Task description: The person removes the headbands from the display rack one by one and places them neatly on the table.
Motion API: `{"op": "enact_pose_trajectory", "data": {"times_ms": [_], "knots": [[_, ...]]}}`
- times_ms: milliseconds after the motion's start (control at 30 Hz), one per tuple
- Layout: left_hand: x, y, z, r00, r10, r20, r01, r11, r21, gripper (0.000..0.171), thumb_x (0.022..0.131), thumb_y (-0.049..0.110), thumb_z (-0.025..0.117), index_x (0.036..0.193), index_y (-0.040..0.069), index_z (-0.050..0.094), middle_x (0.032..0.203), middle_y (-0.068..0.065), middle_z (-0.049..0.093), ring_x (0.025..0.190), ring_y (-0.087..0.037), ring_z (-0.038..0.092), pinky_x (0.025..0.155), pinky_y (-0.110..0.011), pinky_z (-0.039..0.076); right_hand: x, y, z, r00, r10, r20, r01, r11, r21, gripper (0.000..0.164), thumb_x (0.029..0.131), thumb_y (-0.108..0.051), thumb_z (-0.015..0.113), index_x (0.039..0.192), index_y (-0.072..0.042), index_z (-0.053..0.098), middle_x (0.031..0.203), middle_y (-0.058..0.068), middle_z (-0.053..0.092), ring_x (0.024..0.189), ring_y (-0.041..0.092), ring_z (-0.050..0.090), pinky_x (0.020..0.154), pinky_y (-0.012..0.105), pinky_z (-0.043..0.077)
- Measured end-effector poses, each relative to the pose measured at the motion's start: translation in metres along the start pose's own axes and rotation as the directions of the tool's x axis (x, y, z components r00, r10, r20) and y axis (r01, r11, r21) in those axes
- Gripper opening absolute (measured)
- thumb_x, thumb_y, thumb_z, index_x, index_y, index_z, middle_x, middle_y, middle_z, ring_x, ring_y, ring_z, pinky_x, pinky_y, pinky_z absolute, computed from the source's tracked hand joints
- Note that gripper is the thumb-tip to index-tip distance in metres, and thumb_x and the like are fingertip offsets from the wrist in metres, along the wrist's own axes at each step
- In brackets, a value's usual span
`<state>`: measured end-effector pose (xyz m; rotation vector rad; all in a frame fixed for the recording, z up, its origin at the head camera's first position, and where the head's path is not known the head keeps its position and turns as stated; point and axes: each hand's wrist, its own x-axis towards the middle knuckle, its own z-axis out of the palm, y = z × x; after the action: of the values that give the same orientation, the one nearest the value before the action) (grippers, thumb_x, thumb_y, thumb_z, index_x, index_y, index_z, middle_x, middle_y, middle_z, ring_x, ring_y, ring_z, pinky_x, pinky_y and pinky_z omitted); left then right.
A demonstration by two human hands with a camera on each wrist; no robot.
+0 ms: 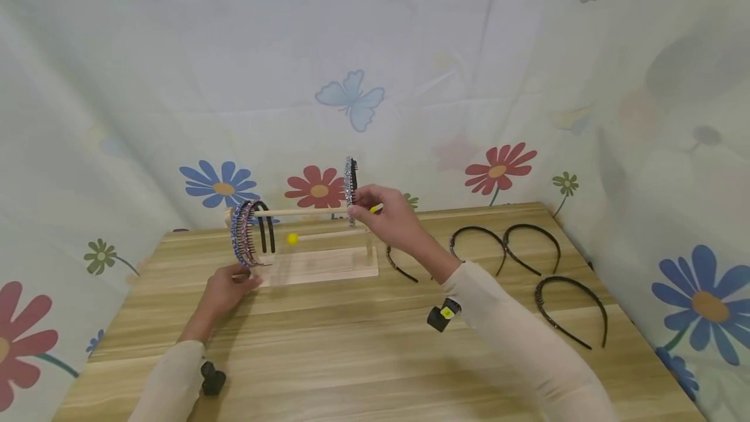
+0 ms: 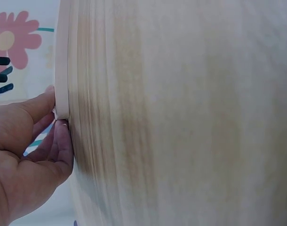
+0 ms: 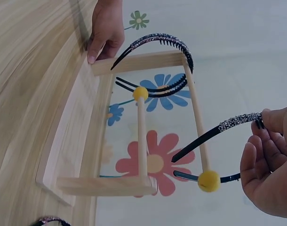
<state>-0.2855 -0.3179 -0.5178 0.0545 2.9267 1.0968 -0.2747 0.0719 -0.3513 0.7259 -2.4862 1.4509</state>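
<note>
Floral cloth (image 1: pixel 375 18) backs the wood-grain table (image 1: pixel 351 357); on it stands a wooden rack (image 1: pixel 305 211), its base (image 1: pixel 322 268) pinched by the left hand (image 1: pixel 227 290) at eight o'clock. At two o'clock the right hand (image 1: pixel 395 219) pinches a silvery headband (image 1: pixel 349 181) — likely light, springy; best gripped off the beads (image 3: pixel 235 123).

The toothed curved headband (image 1: pixel 349 181) at the head view's centre is black with glittering silver; at centre left, a blue-studded curved headband (image 1: pixel 236 233) neighbours a pink-studded curved headband (image 1: pixel 245 233). The pale cream wooden rack (image 1: pixel 334 269) bears a bright yellow round knob (image 1: pixel 292 238). Streaky yellow-brown grain bands the wooden surface (image 1: pixel 328 344). The whitish fabric backdrop (image 1: pixel 234 83) carries red flowers (image 1: pixel 319 191), blue flowers (image 1: pixel 224 189) and a pale-blue butterfly (image 1: pixel 354 101).
</note>
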Motion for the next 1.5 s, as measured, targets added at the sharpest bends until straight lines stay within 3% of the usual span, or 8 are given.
{"op": "enact_pose_trajectory", "data": {"times_ms": [367, 800, 967, 1233, 1500], "knots": [[0.0, -0.001, 0.0, 1.0, -0.023, 0.007, 0.023, 1.0, 0.003, 0.052, 0.1, 0.027, 0.068, 0.134, -0.011, 0.058, 0.133, -0.033, 0.061, 0.121, -0.048, 0.062, 0.096, -0.057, 0.055, -0.008, 0.009, -0.024, 0.999, 0.01, -0.036, -0.01, 1.0, 0.01, 0.026, 0.099, -0.024, 0.07, 0.117, -0.005, 0.069, 0.108, 0.007, 0.074, 0.099, 0.02, 0.069, 0.087, 0.037, 0.059], [0.001, -0.003, 0.0, 1.0, -0.013, 0.007, 0.013, 1.0, -0.012, 0.052, 0.1, 0.027, 0.068, 0.133, -0.011, 0.058, 0.133, -0.033, 0.061, 0.119, -0.048, 0.063, 0.095, -0.057, 0.055, -0.028, 0.029, -0.05, 0.996, 0.027, -0.086, -0.028, 1.0, -0.011, 0.027, 0.098, -0.026, 0.072, 0.116, -0.006, 0.07, 0.105, 0.008, 0.075, 0.098, 0.023, 0.07, 0.083, 0.042, 0.06], [0.001, -0.004, 0.001, 1.0, -0.003, 0.001, 0.003, 1.0, -0.01, 0.051, 0.099, 0.026, 0.069, 0.133, -0.01, 0.059, 0.132, -0.032, 0.062, 0.119, -0.048, 0.063, 0.095, -0.057, 0.055, -0.039, 0.041, -0.058, 0.995, 0.062, -0.084, -0.065, 0.997, -0.034, 0.029, 0.098, -0.032, 0.071, 0.116, -0.009, 0.068, 0.103, 0.005, 0.077, 0.098, 0.022, 0.071, 0.076, 0.041, 0.059], [0.001, -0.005, 0.002, 1.0, -0.003, 0.002, 0.003, 1.0, -0.005, 0.048, 0.099, 0.027, 0.069, 0.131, -0.009, 0.061, 0.132, -0.032, 0.062, 0.119, -0.048, 0.063, 0.095, -0.057, 0.055, -0.06, 0.053, -0.074, 0.989, 0.117, -0.09, -0.119, 0.993, -0.017, 0.034, 0.098, -0.031, 0.072, 0.119, -0.005, 0.066, 0.104, 0.009, 0.077, 0.095, 0.024, 0.069, 0.08, 0.041, 0.058], [0.001, -0.005, 0.001, 1.0, 0.012, -0.006, -0.012, 1.0, -0.005, 0.048, 0.1, 0.027, 0.069, 0.13, -0.009, 0.061, 0.131, -0.032, 0.063, 0.118, -0.048, 0.064, 0.093, -0.056, 0.056, -0.082, 0.063, -0.089, 0.978, 0.184, -0.098, -0.193, 0.976, -0.099, 0.035, 0.098, -0.034, 0.071, 0.118, -0.006, 0.068, 0.105, 0.008, 0.077, 0.094, 0.023, 0.07, 0.079, 0.04, 0.057]]}}
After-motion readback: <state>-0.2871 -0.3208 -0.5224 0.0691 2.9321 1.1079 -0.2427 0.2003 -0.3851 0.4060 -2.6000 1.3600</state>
